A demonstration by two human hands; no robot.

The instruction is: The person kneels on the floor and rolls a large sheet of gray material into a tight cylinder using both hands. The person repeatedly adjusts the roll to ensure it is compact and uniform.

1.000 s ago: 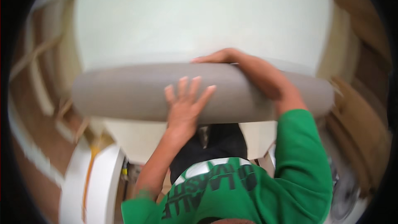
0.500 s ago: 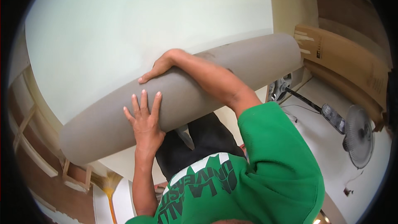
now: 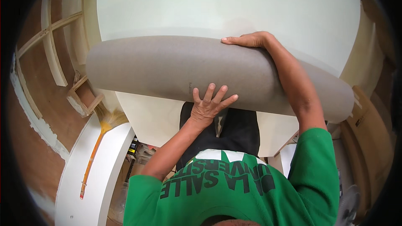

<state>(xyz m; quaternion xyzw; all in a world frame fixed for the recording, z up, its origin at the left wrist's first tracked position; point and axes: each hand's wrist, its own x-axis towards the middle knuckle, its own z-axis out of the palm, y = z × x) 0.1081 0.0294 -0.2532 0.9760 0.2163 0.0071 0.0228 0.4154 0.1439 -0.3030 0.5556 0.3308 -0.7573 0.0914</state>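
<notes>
A long, thick roll of stiff sheet, grey-brown on its outside, lies crosswise in front of my body, its right end lower in the view. Beyond it spreads a smooth pale sheet that meets the roll's far side. My left hand rests on the near side of the roll with its fingers spread apart. Over the top reaches my right arm, and my right hand grips the roll's far upper edge, a digit pointing left along it. Its other fingers are hidden.
A wooden frame stands at the left. A yellow-handled broom lies on a white panel. Cardboard is at the right, with a fan partly visible below it. Small items lie below my left forearm.
The view has turned, so the roll now slopes down to the right rather than up. Both hands appear farther right, and my left hand sits lower on the roll's near side.
</notes>
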